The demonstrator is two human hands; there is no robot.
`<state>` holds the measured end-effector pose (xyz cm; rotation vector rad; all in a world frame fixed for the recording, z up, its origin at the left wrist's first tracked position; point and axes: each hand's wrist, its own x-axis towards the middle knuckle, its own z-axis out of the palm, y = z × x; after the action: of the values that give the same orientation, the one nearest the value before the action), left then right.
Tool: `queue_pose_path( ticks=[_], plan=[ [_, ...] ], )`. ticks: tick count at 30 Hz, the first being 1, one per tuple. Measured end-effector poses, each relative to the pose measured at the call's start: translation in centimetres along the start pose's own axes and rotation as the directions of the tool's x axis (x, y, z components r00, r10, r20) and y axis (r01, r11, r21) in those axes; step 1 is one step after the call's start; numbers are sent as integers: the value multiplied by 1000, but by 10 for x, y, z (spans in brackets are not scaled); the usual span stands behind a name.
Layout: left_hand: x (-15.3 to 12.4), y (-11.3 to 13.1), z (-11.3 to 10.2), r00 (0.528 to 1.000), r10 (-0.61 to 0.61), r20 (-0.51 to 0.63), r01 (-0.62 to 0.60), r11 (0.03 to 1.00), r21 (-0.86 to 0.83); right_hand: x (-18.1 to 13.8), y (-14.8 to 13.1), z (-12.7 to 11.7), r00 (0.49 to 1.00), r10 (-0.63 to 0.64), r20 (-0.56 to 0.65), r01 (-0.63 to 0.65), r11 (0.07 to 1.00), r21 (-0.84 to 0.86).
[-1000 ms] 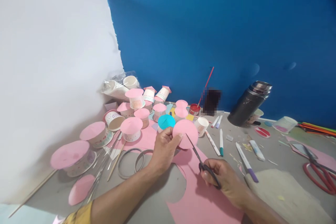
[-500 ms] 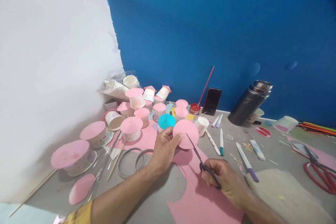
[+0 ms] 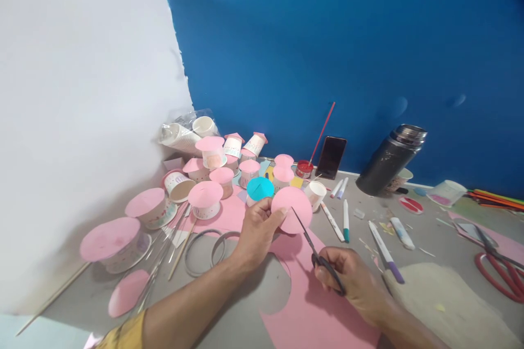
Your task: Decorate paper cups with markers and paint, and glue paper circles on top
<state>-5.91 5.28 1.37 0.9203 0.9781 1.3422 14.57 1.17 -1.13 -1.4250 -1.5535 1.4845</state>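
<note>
Between thumb and fingers, my left hand [image 3: 258, 230] pinches the left edge of a round pink paper disc [image 3: 295, 200], held up above the table. My right hand [image 3: 347, 277] is wrapped round the handles of dark scissors [image 3: 314, 251]. Their blades lie across the lower part of the disc, with the tip near its middle. Underneath is a large pink paper sheet [image 3: 315, 305] with round pieces cut from its edge. Just behind my left hand stands a cup topped with a turquoise paper disc [image 3: 260, 189].
Several paper cups with pink tops [image 3: 205, 196] crowd the left and back. Two grey rings [image 3: 199, 253] and thin sticks lie left. Markers [image 3: 385, 251], a dark flask [image 3: 391, 161], a phone [image 3: 331, 157], a red paint pot [image 3: 304, 168] and red-handled scissors [image 3: 497, 272] are behind and right.
The pink disc and my left hand have shifted very slightly to the right. Both hands keep the same grip, and the scissors remain at the disc.
</note>
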Motion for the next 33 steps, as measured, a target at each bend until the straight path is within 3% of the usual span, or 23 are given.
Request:
queue_pose_path(
  ticks=[13,20,22,25,27,29,31,33],
  plan=[
    [0,2,0,1000,-20,11,20,998,-60,1,-6,-4,999,-6,49,4,999,45],
    [4,2,-4,999,-33,16,35,984,-175,-5,-5,-30,985,39,169,-24,996,-91],
    [5,2,-5,999,-38,6,38,982,-183,-4,3,-41,989,17,145,-3,995,-96],
    [5,1,-6,997,-75,9,76,986,-149,2,12,-59,996,-89,-9,87,987,-137],
    [5,-2,-6,994,-106,32,109,988,-106,6,13,-75,961,-163,-224,116,971,-209],
    [5,-7,-7,988,-133,78,138,989,-61,7,10,-97,858,-227,-460,74,942,-327],
    [5,-11,-7,979,-169,117,171,985,-14,2,8,-124,726,-306,-616,-30,880,-473],
    [5,-15,-6,970,-200,138,198,980,26,-7,11,-155,679,-308,-667,-180,810,-558]
  ],
)
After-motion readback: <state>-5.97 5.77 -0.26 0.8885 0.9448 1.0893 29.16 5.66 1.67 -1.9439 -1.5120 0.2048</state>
